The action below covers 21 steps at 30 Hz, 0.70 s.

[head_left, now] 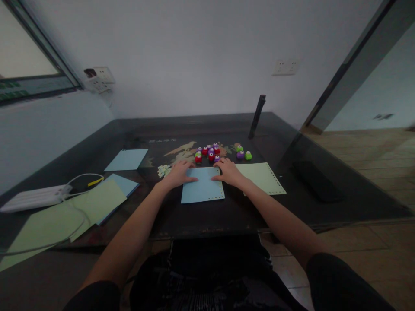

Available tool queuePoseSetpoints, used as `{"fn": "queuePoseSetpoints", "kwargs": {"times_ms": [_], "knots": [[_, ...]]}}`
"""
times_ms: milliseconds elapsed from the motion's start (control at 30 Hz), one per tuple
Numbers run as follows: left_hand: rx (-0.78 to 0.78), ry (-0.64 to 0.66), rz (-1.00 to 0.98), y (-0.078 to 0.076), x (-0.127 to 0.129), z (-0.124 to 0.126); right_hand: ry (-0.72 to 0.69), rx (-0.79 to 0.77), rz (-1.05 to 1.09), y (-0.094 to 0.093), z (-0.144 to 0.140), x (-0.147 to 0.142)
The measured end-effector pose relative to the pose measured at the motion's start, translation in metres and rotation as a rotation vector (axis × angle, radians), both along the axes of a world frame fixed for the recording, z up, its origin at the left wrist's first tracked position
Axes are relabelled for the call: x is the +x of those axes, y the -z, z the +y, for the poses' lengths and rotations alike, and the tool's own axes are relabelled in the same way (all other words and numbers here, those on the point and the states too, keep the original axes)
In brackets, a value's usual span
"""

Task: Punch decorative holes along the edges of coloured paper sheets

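Dark glass table [227, 211] against pale wall. We rest both hands flat on blue sheet [202, 190] at table centre: left hand [179, 173] on top-left corner, right hand [228, 171] on top-right corner, fingers loosely spread, pressing down, pinching nothing. Sheet looks thin, light, floppy, easily creased; punched holes weaken right and bottom edges, so we judge best hold is unpunched left side. Punches [210, 152] cluster just behind. Green sheet [262, 178] just right. Faint writing on table, unreadable.
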<state>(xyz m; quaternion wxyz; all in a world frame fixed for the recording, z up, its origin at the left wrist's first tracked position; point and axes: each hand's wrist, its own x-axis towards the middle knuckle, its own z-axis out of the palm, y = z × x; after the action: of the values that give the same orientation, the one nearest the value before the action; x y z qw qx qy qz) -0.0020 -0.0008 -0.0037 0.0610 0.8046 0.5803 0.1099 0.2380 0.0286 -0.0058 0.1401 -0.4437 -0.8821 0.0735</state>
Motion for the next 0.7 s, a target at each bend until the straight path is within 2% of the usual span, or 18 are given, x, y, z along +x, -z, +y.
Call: {"fn": "queuePoseSetpoints", "kwargs": {"times_ms": [267, 700], "knots": [[0.034, 0.019, -0.033, -0.0019, 0.0018, -0.0005, -0.01, 0.0, -0.002, 0.0013, 0.0007, -0.0003], [0.001, 0.046, -0.063, 0.0002, -0.0005, 0.0015, -0.018, 0.018, 0.006, 0.0035, 0.0028, -0.0004]]}}
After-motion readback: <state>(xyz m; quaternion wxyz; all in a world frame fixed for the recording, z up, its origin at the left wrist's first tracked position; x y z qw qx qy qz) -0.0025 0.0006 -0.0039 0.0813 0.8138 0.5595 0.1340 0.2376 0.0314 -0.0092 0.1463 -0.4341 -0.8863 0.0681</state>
